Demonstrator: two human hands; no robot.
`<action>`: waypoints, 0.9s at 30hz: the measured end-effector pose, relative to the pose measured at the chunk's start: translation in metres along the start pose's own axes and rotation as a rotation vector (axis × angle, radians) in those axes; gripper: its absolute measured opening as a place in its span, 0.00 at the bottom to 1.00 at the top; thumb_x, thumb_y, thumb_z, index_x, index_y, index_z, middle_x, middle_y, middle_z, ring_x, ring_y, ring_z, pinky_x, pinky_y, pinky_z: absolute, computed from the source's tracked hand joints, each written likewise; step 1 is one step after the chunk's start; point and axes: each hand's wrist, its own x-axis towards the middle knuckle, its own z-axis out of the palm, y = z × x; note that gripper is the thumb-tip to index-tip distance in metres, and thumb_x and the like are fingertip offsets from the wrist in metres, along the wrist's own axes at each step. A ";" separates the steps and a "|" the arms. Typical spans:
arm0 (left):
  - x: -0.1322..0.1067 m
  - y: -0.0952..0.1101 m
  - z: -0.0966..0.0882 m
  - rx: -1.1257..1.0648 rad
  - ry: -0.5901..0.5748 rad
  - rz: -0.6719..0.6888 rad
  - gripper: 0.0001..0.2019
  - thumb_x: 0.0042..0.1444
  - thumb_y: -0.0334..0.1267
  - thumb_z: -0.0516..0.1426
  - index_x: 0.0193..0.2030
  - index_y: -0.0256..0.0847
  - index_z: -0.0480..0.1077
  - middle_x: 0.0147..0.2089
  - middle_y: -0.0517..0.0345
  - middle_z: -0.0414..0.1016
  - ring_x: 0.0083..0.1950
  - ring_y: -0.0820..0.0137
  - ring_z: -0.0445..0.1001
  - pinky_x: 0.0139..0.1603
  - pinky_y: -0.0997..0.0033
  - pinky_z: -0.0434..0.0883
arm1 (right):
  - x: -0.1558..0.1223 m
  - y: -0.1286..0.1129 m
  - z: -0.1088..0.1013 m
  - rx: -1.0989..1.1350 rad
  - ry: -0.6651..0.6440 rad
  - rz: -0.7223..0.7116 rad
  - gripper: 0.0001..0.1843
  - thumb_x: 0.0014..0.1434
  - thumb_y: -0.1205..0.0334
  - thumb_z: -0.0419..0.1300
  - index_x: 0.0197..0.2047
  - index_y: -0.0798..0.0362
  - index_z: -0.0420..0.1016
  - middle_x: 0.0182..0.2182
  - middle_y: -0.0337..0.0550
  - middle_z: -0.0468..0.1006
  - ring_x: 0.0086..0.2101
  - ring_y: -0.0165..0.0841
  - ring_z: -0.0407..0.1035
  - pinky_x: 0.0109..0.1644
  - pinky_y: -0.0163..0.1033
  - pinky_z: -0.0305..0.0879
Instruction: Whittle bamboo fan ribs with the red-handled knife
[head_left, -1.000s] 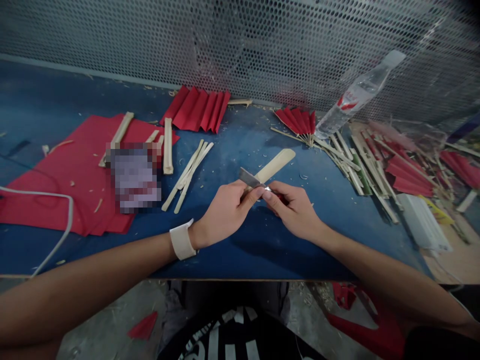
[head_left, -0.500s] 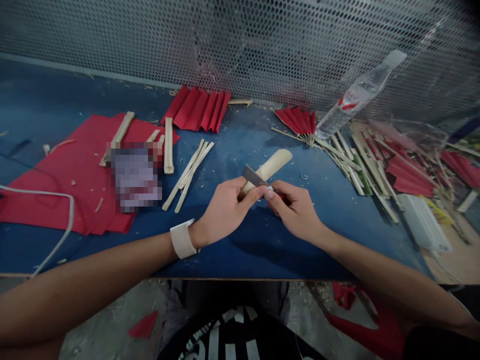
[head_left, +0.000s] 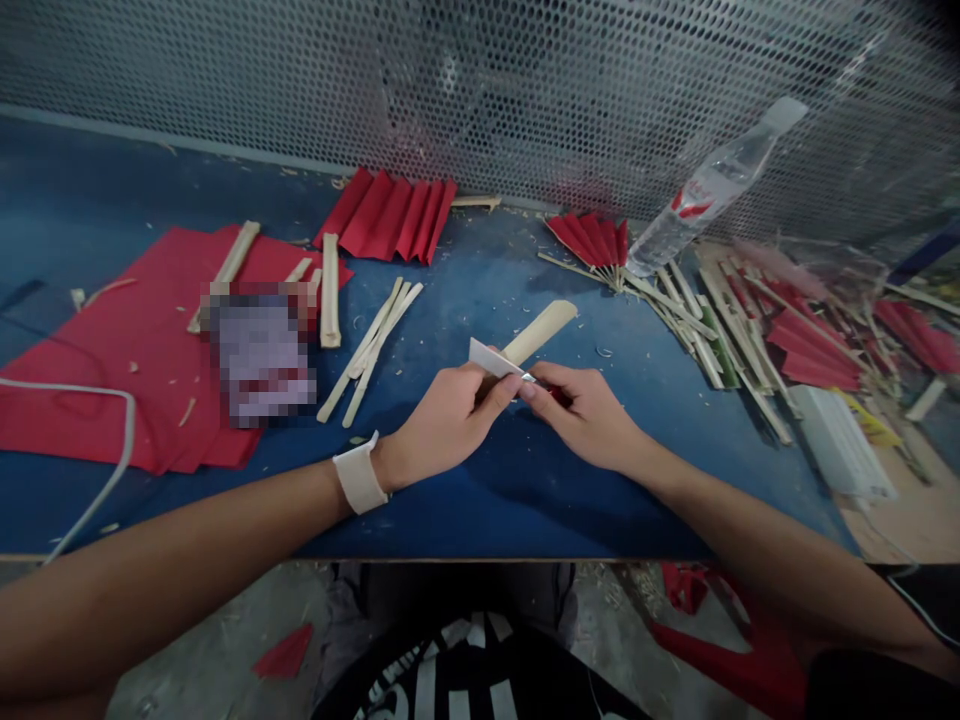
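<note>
We work at a blue bench (head_left: 487, 500) backed by a mesh wall (head_left: 450, 90). Flat red sheets (head_left: 97, 370) cover its left part, a heap of ribs (head_left: 750, 320) and red scraps fills its right, and a bottle (head_left: 697, 195) leans on the mesh above that heap. Pleated paper (head_left: 390, 215) lies near the wall, and loose sticks (head_left: 371, 340) lie between it and our hands. Our left hand (head_left: 442, 425), with a wristband (head_left: 358, 475) behind it, is closed on the near end of the slat (head_left: 541, 330), thumb on top. Our right hand (head_left: 589, 415) meets it fingertip to fingertip, fingers curled tight on the blade (head_left: 491, 358). The slat sits over the middle of the bench, just beyond our hands. Its long axis runs from our left thumb up and to the right, rounded end pointing away toward the bottle. The blade crosses the slat's near end, its pale tip pointing left and slightly away from us.
</note>
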 end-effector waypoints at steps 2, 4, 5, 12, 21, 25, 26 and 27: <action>-0.001 0.001 0.000 0.022 -0.005 0.039 0.16 0.74 0.43 0.51 0.36 0.40 0.70 0.29 0.59 0.74 0.29 0.71 0.72 0.33 0.69 0.68 | 0.001 0.000 -0.001 0.013 -0.017 0.014 0.25 0.73 0.43 0.56 0.29 0.50 0.65 0.21 0.32 0.61 0.23 0.26 0.56 0.29 0.37 0.51; -0.002 0.001 -0.001 0.031 -0.020 0.058 0.13 0.75 0.41 0.50 0.41 0.39 0.71 0.33 0.57 0.77 0.33 0.69 0.75 0.37 0.68 0.72 | 0.001 0.000 -0.002 0.039 -0.032 0.029 0.26 0.73 0.42 0.55 0.29 0.50 0.65 0.21 0.32 0.62 0.23 0.26 0.56 0.29 0.37 0.51; -0.002 0.002 -0.001 0.027 -0.038 0.059 0.13 0.75 0.41 0.49 0.43 0.39 0.71 0.34 0.56 0.78 0.34 0.69 0.76 0.38 0.68 0.73 | 0.001 0.000 -0.003 0.056 -0.039 0.035 0.26 0.73 0.41 0.55 0.29 0.50 0.65 0.21 0.32 0.62 0.23 0.26 0.56 0.29 0.37 0.51; -0.003 0.000 0.001 -0.026 -0.063 0.084 0.14 0.76 0.41 0.47 0.49 0.38 0.71 0.44 0.51 0.82 0.42 0.66 0.81 0.44 0.66 0.75 | 0.000 -0.001 -0.002 0.145 -0.053 0.035 0.27 0.72 0.39 0.56 0.29 0.50 0.64 0.20 0.31 0.63 0.22 0.25 0.56 0.27 0.37 0.51; -0.006 0.005 0.002 0.049 0.038 0.131 0.15 0.76 0.42 0.49 0.43 0.38 0.73 0.38 0.55 0.80 0.36 0.70 0.78 0.40 0.69 0.74 | -0.003 -0.003 0.004 0.151 0.040 0.005 0.26 0.72 0.39 0.57 0.29 0.50 0.66 0.21 0.32 0.63 0.22 0.26 0.55 0.27 0.37 0.50; -0.006 0.008 0.003 0.030 0.059 0.154 0.14 0.76 0.40 0.50 0.44 0.38 0.73 0.37 0.56 0.79 0.35 0.71 0.77 0.41 0.70 0.74 | -0.005 -0.003 0.008 0.163 0.091 -0.005 0.26 0.73 0.38 0.55 0.31 0.49 0.66 0.22 0.33 0.63 0.23 0.27 0.55 0.27 0.37 0.51; -0.006 0.008 0.003 0.026 0.069 0.162 0.13 0.76 0.40 0.50 0.44 0.38 0.73 0.38 0.56 0.79 0.36 0.71 0.77 0.41 0.70 0.74 | -0.006 -0.003 0.009 0.166 0.104 -0.004 0.26 0.72 0.38 0.55 0.30 0.49 0.66 0.22 0.33 0.63 0.24 0.27 0.55 0.27 0.37 0.51; -0.006 0.009 0.003 0.023 0.079 0.168 0.13 0.76 0.40 0.50 0.44 0.38 0.73 0.38 0.56 0.79 0.36 0.71 0.77 0.41 0.71 0.74 | -0.006 -0.003 0.010 0.167 0.117 -0.002 0.27 0.72 0.37 0.55 0.30 0.49 0.66 0.21 0.33 0.63 0.24 0.27 0.55 0.27 0.37 0.51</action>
